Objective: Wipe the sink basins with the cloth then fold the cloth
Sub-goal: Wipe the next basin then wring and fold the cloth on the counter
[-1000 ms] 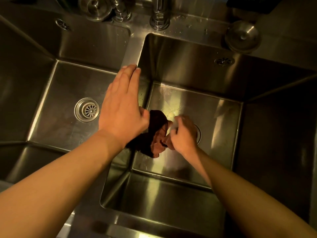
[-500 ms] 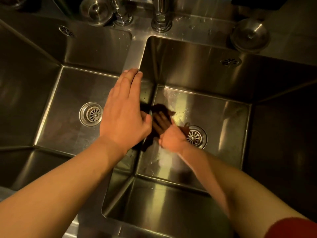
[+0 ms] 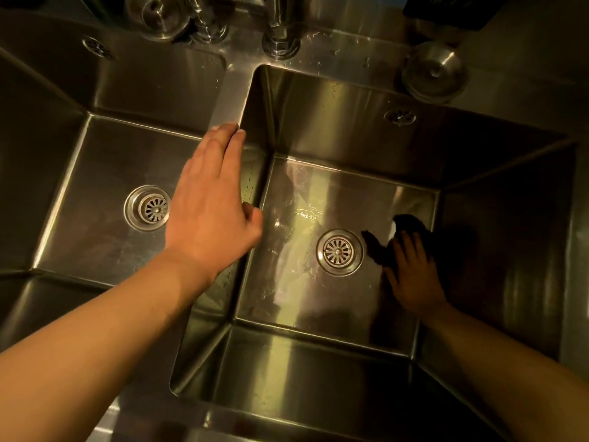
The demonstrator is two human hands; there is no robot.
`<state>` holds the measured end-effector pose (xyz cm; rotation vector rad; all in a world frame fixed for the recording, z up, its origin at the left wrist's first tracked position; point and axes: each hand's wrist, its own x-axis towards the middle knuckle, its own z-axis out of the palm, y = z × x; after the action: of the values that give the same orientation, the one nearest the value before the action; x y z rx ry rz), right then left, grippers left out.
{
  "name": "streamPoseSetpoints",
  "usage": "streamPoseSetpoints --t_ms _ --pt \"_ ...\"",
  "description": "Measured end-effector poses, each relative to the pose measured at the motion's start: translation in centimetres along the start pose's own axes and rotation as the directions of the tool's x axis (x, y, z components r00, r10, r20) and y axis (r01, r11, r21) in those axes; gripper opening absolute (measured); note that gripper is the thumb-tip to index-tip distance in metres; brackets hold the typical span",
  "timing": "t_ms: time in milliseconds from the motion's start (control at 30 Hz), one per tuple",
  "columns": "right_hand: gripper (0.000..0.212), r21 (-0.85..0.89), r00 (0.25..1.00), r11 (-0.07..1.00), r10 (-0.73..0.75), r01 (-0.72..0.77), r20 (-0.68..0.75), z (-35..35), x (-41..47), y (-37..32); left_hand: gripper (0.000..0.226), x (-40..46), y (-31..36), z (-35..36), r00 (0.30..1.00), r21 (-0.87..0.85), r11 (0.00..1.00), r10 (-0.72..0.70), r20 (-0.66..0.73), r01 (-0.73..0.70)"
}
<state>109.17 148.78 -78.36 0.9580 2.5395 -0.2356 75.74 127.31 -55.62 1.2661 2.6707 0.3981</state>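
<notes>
A steel double sink fills the view. My right hand [image 3: 412, 272] presses a dark cloth [image 3: 404, 228] flat against the floor of the right basin [image 3: 296, 282], near its right wall and just right of the drain [image 3: 339, 252]. Part of the cloth is hidden under my fingers. My left hand [image 3: 212, 205] rests flat with fingers together on the divider [image 3: 231, 97] between the basins, holding nothing. The left basin [image 3: 95, 224] lies beyond it with its own drain [image 3: 149, 208].
A faucet base [image 3: 280, 43] stands at the back of the divider. One round steel stopper [image 3: 433, 71] lies on the back ledge at right, another [image 3: 161, 15] at back left. Overflow holes [image 3: 400, 116] sit on the rear walls. Wet streaks mark the right basin floor.
My right hand has swept the cloth from the left side of the right basin across the drain to the right wall. My left hand has stayed on the divider.
</notes>
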Motion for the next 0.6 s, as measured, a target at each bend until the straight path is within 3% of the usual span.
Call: streamPoseSetpoints --t_ms 100,167,300,467,533,600 --pt "0.075 -0.089 0.984 0.986 -0.132 0.143 0.118 1.6 -3.0 -2.6 0.097 0.0 0.0 -0.1 1.0 0.003 1.0 0.004 0.009 -0.004" --pt "0.072 -0.129 0.932 0.932 -0.312 0.338 0.185 1.9 -3.9 -5.2 0.097 0.0 0.0 -0.2 1.0 0.009 1.0 0.003 0.012 -0.003" --pt "0.06 -0.28 0.706 0.66 -0.699 0.697 0.112 3.3 -4.9 -9.7 0.097 0.0 0.1 -0.1 1.0 0.013 1.0 -0.004 0.006 0.004" --pt "0.052 -0.383 0.432 0.32 -0.866 0.866 0.252 1.8 -2.6 -18.7 0.096 0.0 0.2 -0.1 1.0 0.02 1.0 -0.005 0.001 0.005" --pt "0.061 -0.288 0.411 0.327 -0.857 0.9 0.312 1.1 -0.6 -22.4 0.096 -0.1 0.2 0.0 1.0 0.017 1.0 -0.007 -0.006 0.007" --pt "0.056 -0.203 0.48 0.437 -0.83 0.876 0.285 0.2 1.1 -23.8 0.096 -0.1 0.2 0.0 1.0 0.006 1.0 -0.004 -0.017 0.004"
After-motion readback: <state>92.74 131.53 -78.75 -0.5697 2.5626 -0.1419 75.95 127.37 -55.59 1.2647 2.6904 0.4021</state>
